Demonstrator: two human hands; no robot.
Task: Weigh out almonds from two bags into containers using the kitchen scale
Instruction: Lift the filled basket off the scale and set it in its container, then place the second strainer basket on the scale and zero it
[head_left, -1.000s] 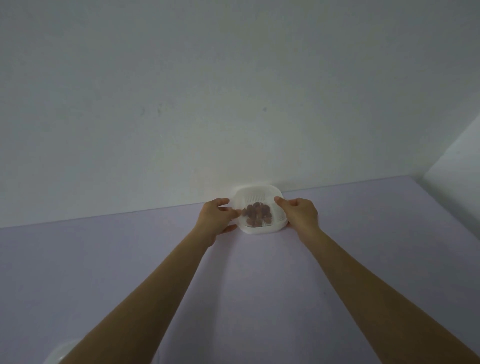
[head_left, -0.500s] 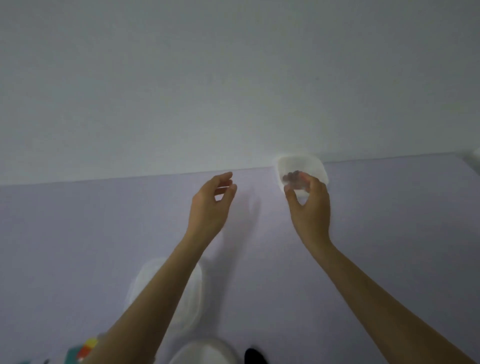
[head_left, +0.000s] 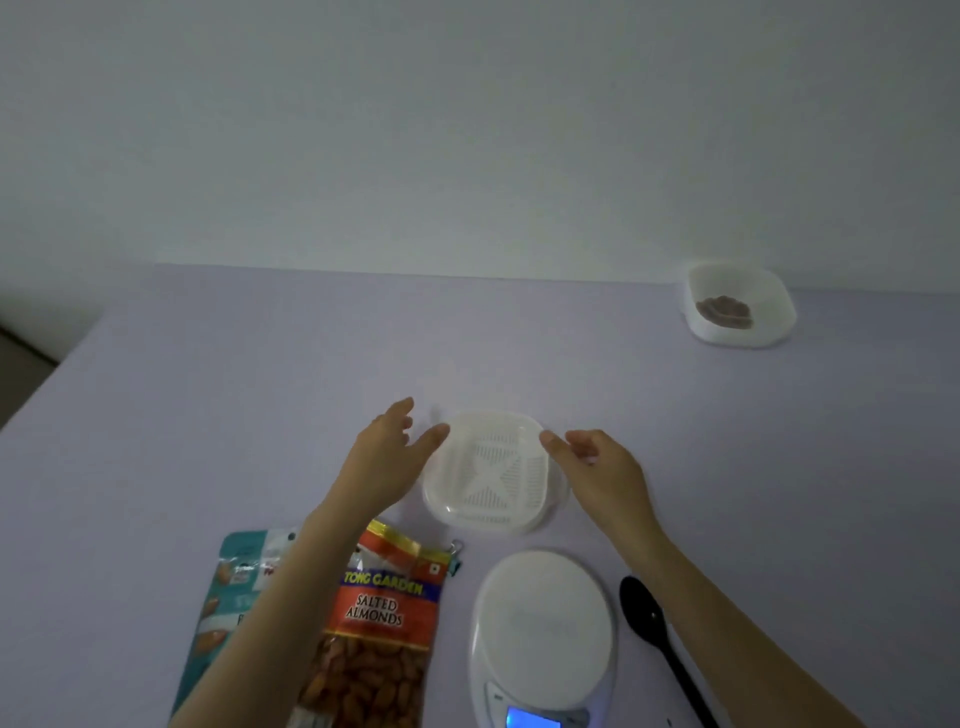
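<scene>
An empty white container (head_left: 491, 470) with a slotted insert sits mid-table, just beyond the white kitchen scale (head_left: 540, 634), whose blue display is lit. My left hand (head_left: 387, 460) is at the container's left rim, fingers spread, thumb tip at the edge. At the right rim is my right hand (head_left: 597, 467), its thumb tip by the edge and fingers loosely curled. Neither hand clearly grips it. A second white container (head_left: 740, 283) holding almonds stands far back right by the wall. An orange salted-almonds bag (head_left: 382, 623) and a teal bag (head_left: 231, 597) lie under my left forearm.
A black spoon (head_left: 662, 644) lies right of the scale, beside my right forearm. The lilac table (head_left: 234, 389) ends at a wall behind and drops off at the left edge.
Both hands let go of the container with almonds at the back of the table and drew back toward me. They now flank the empty container near the scale; the view tilted down.
</scene>
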